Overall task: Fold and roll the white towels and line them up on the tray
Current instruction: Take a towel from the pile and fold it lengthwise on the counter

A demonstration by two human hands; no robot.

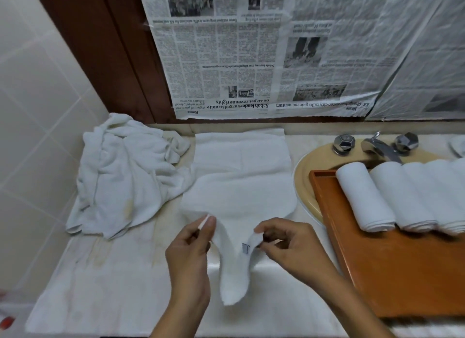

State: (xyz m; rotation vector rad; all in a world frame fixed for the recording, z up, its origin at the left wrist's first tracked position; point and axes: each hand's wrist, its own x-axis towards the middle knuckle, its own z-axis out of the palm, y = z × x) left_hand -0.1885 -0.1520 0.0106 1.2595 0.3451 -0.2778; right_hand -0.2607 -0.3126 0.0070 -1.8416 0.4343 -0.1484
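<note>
My left hand [191, 247] pinches the near left corner of the towel [241, 184], fingers together on the cloth, and my right hand [289, 244] pinches the near right corner the same way, thumb and fingers clamped on the fabric just beside its small label [245, 248]. Both corners are lifted off the worktop [113, 287], so the near edge sags between my hands in a hanging fold, while the far part of the towel lies flat, reaching back to the newspaper [251, 60] stuck on the wall. Left of the towel, touching its edge, sits a crumpled pile [125, 176] of white towels with a yellowish stain near its front. Right of the towel is the round sink [305, 186], with two taps and a spout [380, 149] at its back. The orange tray [377, 269] lies across the sink, to the right of the towel, its near half bare. At the tray's far end rolled towels [364, 196] lie side by side, touching one another, the row running off the right edge of view.
</note>
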